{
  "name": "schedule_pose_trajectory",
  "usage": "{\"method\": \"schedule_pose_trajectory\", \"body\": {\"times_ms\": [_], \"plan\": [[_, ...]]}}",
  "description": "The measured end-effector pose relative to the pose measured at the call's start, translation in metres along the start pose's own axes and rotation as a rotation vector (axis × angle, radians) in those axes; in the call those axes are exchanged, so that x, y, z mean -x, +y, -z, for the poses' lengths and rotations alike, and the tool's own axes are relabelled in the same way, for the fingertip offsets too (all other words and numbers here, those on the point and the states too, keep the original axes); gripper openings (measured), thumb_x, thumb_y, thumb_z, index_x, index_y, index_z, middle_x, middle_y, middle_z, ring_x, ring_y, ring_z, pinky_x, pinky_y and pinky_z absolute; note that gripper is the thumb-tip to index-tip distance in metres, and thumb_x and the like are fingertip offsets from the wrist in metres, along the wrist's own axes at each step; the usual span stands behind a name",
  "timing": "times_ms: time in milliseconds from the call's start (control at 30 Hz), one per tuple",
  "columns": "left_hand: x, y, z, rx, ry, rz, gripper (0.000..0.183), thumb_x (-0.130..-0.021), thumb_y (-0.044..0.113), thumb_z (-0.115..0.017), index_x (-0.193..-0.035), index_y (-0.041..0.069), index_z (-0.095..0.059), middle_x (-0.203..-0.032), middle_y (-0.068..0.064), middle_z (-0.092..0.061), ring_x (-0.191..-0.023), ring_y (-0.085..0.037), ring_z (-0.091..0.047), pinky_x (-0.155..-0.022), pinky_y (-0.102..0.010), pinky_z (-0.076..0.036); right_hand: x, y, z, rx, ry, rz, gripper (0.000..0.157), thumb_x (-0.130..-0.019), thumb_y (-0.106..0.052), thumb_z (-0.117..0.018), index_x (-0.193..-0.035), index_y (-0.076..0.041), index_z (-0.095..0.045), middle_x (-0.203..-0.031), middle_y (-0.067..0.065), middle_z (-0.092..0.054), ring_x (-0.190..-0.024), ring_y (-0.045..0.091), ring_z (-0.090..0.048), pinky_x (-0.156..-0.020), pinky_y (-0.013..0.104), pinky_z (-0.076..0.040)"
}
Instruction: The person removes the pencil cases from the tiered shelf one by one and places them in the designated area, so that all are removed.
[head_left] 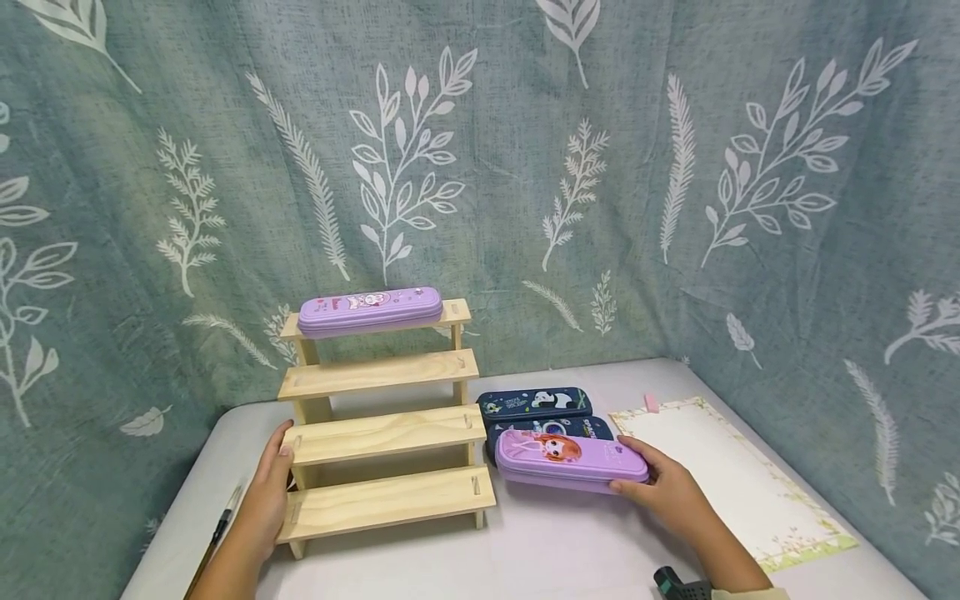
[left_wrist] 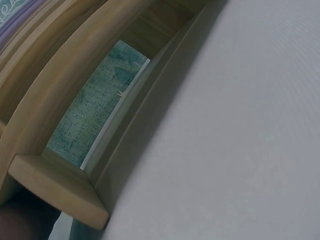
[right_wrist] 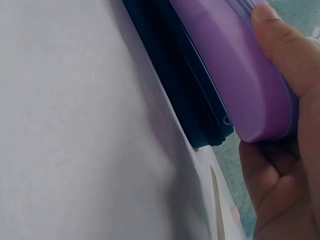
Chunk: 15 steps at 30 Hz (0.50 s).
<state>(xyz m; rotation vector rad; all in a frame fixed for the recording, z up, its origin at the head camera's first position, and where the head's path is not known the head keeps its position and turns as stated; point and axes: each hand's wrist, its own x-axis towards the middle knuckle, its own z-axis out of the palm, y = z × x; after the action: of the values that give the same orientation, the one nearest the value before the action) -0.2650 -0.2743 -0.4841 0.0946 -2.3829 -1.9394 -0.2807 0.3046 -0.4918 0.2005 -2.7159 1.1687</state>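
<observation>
My right hand [head_left: 663, 479] grips the right end of a purple pencil case [head_left: 558, 454] with a red-haired girl printed on its lid. Its thumb and fingers hold opposite sides in the right wrist view. This case is raised over a dark blue pencil case [head_left: 596, 428], covering part of it. A panda pencil case [head_left: 534, 403] lies just behind. At the left of a four-step wooden rack [head_left: 390, 500], my left hand [head_left: 262, 492] touches the ends of its boards, fingers fairly straight. Another purple pencil case [head_left: 371, 310] rests on the top step.
On the right, a white sheet with a floral border [head_left: 720, 467] lies on the pale table [head_left: 420, 567]. A brush [head_left: 223, 523] is beside my left forearm. Green leaf-patterned cloth [head_left: 495, 208] hangs behind and at both sides. A small pink tab [head_left: 651, 403] stands by the sheet.
</observation>
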Motion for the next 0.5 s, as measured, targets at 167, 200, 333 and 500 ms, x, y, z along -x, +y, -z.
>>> {"method": "schedule_pose_trajectory", "body": {"times_ms": [167, 200, 333, 500], "plan": [[0.0001, -0.002, 0.0005, -0.005, 0.009, -0.001, 0.06, -0.114, 0.048, -0.018, -0.17, 0.034, 0.001, -0.177, -0.009, 0.003, -0.162, -0.038, 0.007, -0.127, -0.068, 0.002, 0.0005, 0.0007, -0.0015, -0.017, -0.028, 0.028, 0.084, -0.082, -0.042, -0.089, -0.152, -0.011, -0.056, -0.152, 0.028, -0.053, -0.143, 0.052, -0.046, -0.116, 0.07, -0.035], [0.0002, -0.0023, 0.0006, -0.005, 0.01, -0.003, 0.061, -0.114, 0.048, -0.018, -0.17, 0.034, 0.001, -0.177, -0.009, 0.003, -0.162, -0.037, 0.007, -0.127, -0.068, 0.002, 0.0009, 0.0004, -0.0016, -0.016, -0.035, 0.038, 0.083, -0.082, -0.042, -0.089, -0.151, -0.011, -0.056, -0.152, 0.028, -0.053, -0.143, 0.052, -0.047, -0.116, 0.07, -0.035], [0.0014, -0.0016, 0.0004, -0.004, 0.008, 0.001, 0.061, -0.114, 0.05, -0.018, -0.17, 0.033, 0.0, -0.177, -0.009, 0.003, -0.162, -0.037, 0.007, -0.126, -0.069, 0.002, 0.003, -0.002, -0.002, 0.0, -0.064, 0.046, 0.083, -0.082, -0.042, -0.089, -0.151, -0.011, -0.056, -0.152, 0.029, -0.053, -0.142, 0.053, -0.046, -0.116, 0.071, -0.034], [0.0007, 0.0005, 0.0004, -0.015, 0.004, 0.018, 0.061, -0.113, 0.051, -0.017, -0.169, 0.037, 0.001, -0.177, -0.007, 0.004, -0.162, -0.038, 0.007, -0.126, -0.069, 0.002, 0.0041, -0.0031, -0.0027, 0.032, -0.119, -0.005, 0.087, -0.081, -0.047, -0.088, -0.153, -0.014, -0.054, -0.155, 0.029, -0.049, -0.145, 0.055, -0.041, -0.117, 0.073, -0.03]]}}
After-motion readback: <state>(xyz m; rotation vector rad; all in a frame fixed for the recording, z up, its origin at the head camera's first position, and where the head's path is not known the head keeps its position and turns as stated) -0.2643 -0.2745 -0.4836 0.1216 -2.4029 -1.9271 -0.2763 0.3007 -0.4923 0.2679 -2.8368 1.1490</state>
